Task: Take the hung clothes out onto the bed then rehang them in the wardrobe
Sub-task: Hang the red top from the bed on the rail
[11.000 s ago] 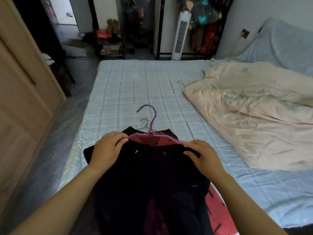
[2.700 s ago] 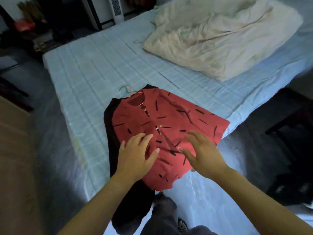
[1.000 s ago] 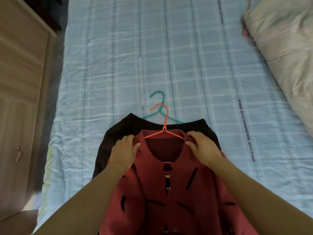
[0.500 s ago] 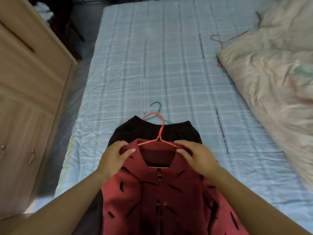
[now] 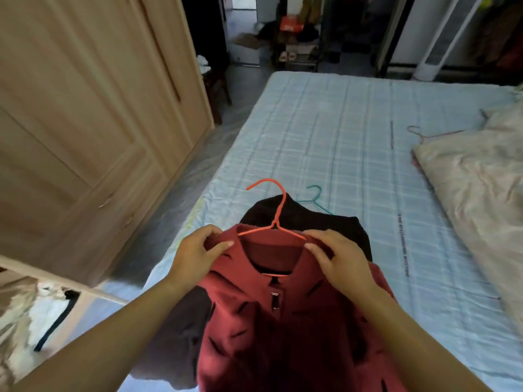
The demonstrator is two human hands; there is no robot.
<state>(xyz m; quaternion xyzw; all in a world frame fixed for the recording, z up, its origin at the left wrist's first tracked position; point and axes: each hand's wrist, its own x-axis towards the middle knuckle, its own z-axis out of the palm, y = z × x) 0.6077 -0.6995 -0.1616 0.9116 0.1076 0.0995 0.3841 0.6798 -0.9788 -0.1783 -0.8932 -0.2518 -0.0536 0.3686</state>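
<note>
- Gripping the red, black-dashed button-front garment (image 5: 283,321) at both shoulders, we are keeping it at the near edge of the bed with the light-blue checked sheet (image 5: 339,131).
- We are pinching the left shoulder with the left hand (image 5: 195,253), thumb on top of the cloth.
- We are pinching the right shoulder with the right hand (image 5: 342,261); the hands are apart, one on each side of the collar.
- We are seeing the thin orange wire hanger (image 5: 276,219) sitting inside the neck opening, its hook rising above the collar.
- We are seeing a black garment (image 5: 311,222) lying on the sheet beneath the red one, a teal wire hanger (image 5: 315,196) protruding past its top edge.
- We are seeing a light wooden wardrobe (image 5: 85,108) standing to the left and a cream quilt (image 5: 481,179) lying bunched on the right.
</note>
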